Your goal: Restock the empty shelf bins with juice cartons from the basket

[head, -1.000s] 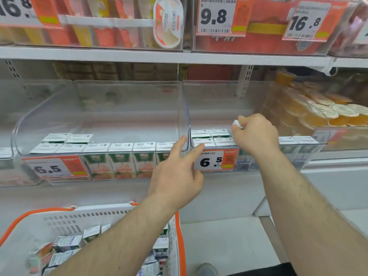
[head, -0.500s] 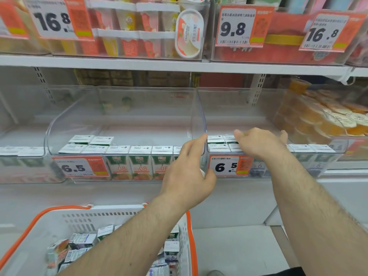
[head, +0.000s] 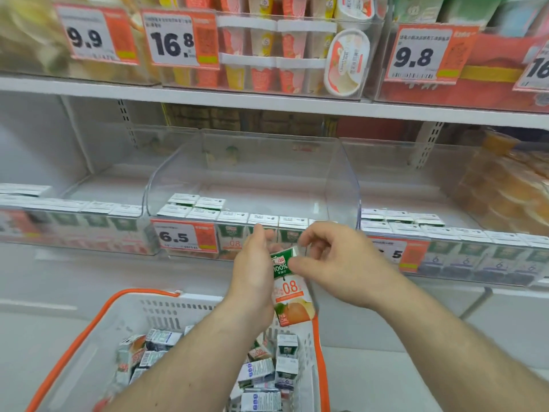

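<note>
both hands, left hand (head: pixel 252 272) and right hand (head: pixel 338 269), grip one upright juice carton (head: pixel 291 288) with curled fingers above the basket (head: pixel 98 328).

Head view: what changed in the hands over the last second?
Both hands drew back from the bins. The left hand now holds a juice carton and the right hand pinches its top. The middle bin and basket look unchanged.

The left hand (head: pixel 252 272) hides the held juice carton's (head: pixel 289 288) left edge; the basket (head: pixel 89 346) runs off the bottom; the left shelf bin's (head: pixel 74 230) cartons blur.
</note>
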